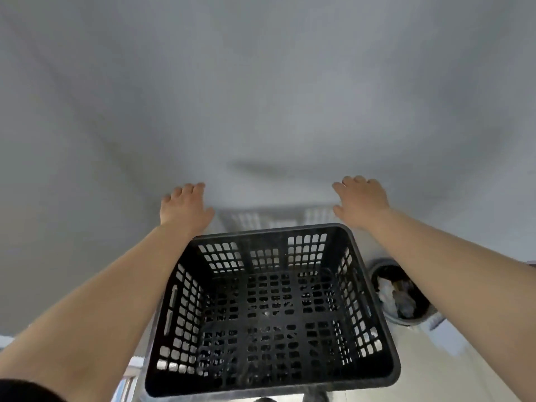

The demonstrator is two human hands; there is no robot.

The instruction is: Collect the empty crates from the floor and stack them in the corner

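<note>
Stood against the grey wall (261, 97): black plastic crate with holes (269, 311), empty, maybe atop others. Left hand (185, 208) and right hand (361, 203) open, holding nothing. Stacking step seemed done; next, fetch another crate.

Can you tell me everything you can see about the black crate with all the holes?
The black crate looks like hard plastic. Its four walls and floor are grids of small holes, and long handle slots sit in the side walls. It has a thick rim with rounded corners. It stands upright, open at the top, close to the grey wall, with nothing in it. More grid shows through its floor, maybe another crate beneath. Neither hand touches it.
</note>
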